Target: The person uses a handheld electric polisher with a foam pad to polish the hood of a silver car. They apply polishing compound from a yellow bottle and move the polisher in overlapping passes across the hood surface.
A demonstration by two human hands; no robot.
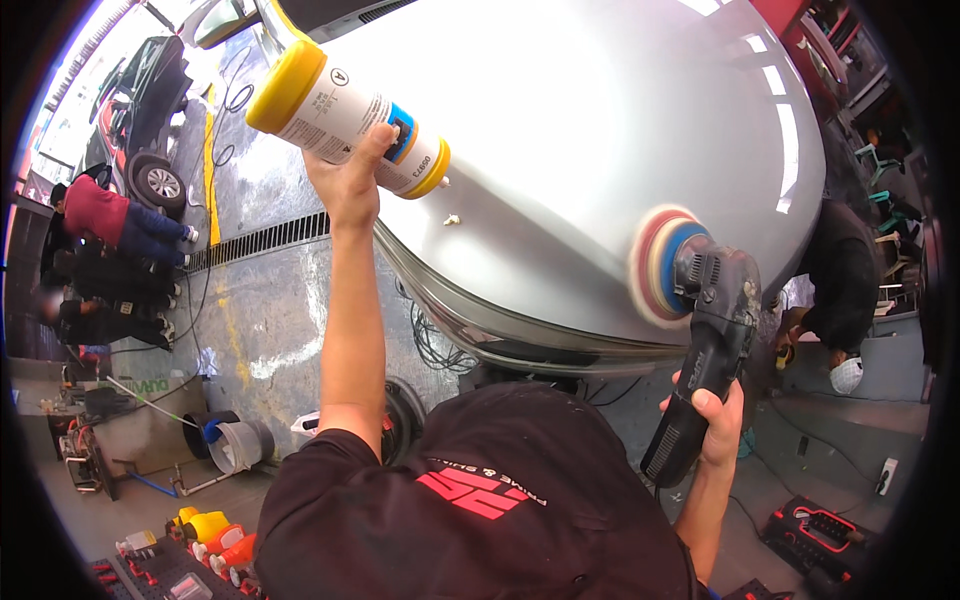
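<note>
My left hand (350,190) is wrapped round a white bottle (340,115) with yellow ends and a blue patch on its label. The bottle is tipped over the silver car hood (560,130), its narrower yellow end lowest. Small whitish blobs of paste (453,220) lie on the paint just below that end. My right hand (718,420) grips the black handle of an electric polisher (705,350). Its round pale pad (650,265), with red and blue layers behind, stands edge-on at the hood's right front. Whether the whole pad face touches the paint I cannot tell.
A person (840,275) in dark clothes bends beside the car at right. Several people stand at far left near a dark car (145,120). A floor grate (265,238), coiled cables (440,335), a bucket (240,445) and a cart of bottles (150,575) lie around.
</note>
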